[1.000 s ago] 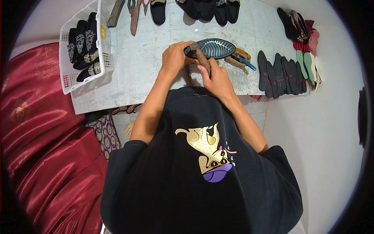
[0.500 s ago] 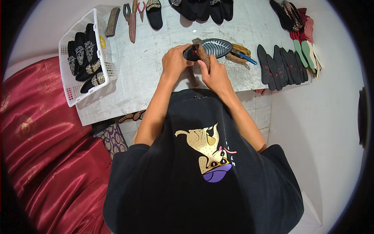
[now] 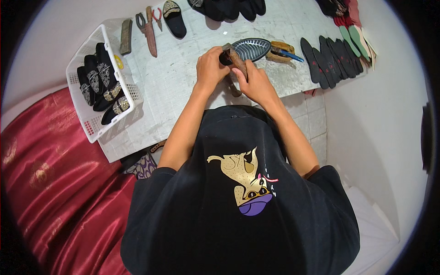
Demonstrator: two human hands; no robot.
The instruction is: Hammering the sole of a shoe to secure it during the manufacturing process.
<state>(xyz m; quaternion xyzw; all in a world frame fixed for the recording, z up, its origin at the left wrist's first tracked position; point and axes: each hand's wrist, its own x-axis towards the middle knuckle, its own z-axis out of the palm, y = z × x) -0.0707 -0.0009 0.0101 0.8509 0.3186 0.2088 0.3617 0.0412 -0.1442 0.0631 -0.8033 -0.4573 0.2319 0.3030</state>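
Note:
My right hand [image 3: 257,85] is closed around the wooden handle of a hammer [image 3: 238,63], whose head sits up by my left fingers. With bent fingers my left hand [image 3: 211,68] grips the near end of a dark shoe [image 3: 251,48]; its ribbed, oval part points away to the right. The hammer and fingers cover much of the shoe's near end. Below my hands a brown bar-like piece [image 3: 233,88] shows on the table, partly hidden. Just right of the shoe lies a yellowish-brown block [image 3: 276,57] with a blue-handled tool [image 3: 292,56] on top.
A white plastic basket [image 3: 79,107] of black decorated slippers stands at left. Near it lie a dark bar [image 3: 126,36], a brown sheath-like tool [image 3: 150,39] and red-handled pliers [image 3: 157,18]. Several black insoles [image 3: 332,64] and green soles [image 3: 355,41] line the right; more slippers sit behind.
The view has shifted and turned slightly. The shoe's near end is now more covered by the hammer and my fingers, and its red mark no longer shows. Both hands keep their grip.

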